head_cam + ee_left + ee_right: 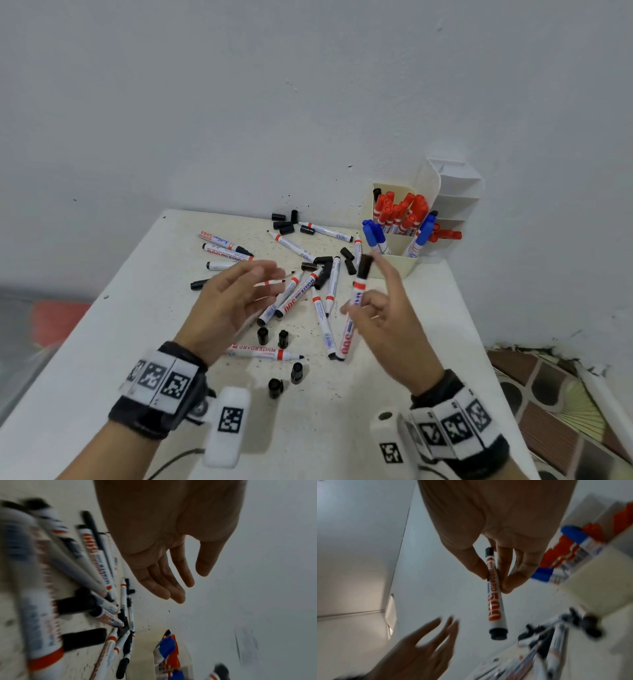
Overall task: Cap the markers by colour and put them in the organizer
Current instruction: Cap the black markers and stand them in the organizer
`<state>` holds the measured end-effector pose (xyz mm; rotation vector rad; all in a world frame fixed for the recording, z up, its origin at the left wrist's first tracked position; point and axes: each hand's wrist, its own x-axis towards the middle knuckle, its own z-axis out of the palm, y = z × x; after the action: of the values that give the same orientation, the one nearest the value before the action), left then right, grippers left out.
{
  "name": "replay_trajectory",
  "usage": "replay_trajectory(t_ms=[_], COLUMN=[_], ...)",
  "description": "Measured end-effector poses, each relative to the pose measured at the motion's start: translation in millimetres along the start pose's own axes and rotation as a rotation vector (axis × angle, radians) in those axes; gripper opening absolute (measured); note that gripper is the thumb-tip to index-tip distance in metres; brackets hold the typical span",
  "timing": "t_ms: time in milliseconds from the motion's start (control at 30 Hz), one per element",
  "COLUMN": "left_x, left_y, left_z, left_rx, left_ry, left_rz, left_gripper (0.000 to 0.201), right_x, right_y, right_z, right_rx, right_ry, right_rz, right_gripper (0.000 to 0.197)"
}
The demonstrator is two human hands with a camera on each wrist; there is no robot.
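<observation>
The capped black marker [356, 301] is half hidden by the pinching right hand [387, 318], held nearly upright, cap uppermost; the left hand [229, 301] is spread, holding nothing.

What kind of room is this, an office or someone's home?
Hard to say; probably a plain home or workshop corner. A small white table stands against a bare white wall, patterned floor tiles show at right, and a desk organizer holds markers.
</observation>
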<state>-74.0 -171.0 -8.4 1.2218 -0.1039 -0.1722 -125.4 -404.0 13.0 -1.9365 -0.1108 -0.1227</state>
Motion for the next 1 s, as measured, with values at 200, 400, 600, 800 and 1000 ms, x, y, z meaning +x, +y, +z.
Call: replay_trajectory(t_ms=[200, 400, 600, 800, 1000], left_x=[-23, -33, -33, -33, -35], left_y=[-35, -61, -66, -62, -58], left_z=[-41, -62, -67, -57, -54], left_rx=[-0.549, -0.706, -0.729, -0.664, -0.639], left_ry=[0.143, 0.157, 0.07, 0.089, 0.097], left_rz=[-0.163, -0.17, -0.169, -0.152, -0.154], left_gripper=[0.028, 0.037, 0.041, 0.054, 0.059], right_x=[77, 156, 196, 210, 216], right_y=[-19, -26, 0, 18, 12], right_z=[-67, -97, -94, -90, -88], right_rx=[-0.101, -0.366, -0.681, -0.987, -1.137], right_ry=[0.464, 0.732, 0.544, 0.353, 0.191], right_rz=[-0.113, -0.304, -0.199, -0.028, 0.018], right_gripper=[0.075, 0.043, 0.026, 0.025, 0.029])
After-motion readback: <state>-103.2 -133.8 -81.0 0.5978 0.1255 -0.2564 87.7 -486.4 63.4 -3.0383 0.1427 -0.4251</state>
